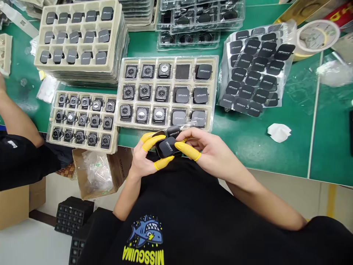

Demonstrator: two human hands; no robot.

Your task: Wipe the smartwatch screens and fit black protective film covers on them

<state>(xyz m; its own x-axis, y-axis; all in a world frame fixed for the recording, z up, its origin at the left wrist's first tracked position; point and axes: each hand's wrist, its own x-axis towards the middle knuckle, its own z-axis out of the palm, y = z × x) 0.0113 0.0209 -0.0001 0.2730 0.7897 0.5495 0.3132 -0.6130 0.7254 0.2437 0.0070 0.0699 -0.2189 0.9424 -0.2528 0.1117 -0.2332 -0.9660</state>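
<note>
A smartwatch body with a black HiFuture film on its face is held at the table's front edge. My left hand, in yellow finger cots, grips it from the side. My right hand closes on its other side, the yellow-covered thumb pressed on the film's edge. Just behind the watch, another black film piece with a clear strip shows near my fingers; what bears it is partly hidden. Beyond my hands lies a tray of watch bodies, some back-side up and some with HiFuture faces; one compartment at the back holds no watch.
A smaller watch tray lies left, before a tall tray stack. Clear trays stand at the back. Film sheets, a tape roll and crumpled tissue lie right. Another person's arm reaches in left, above a carton.
</note>
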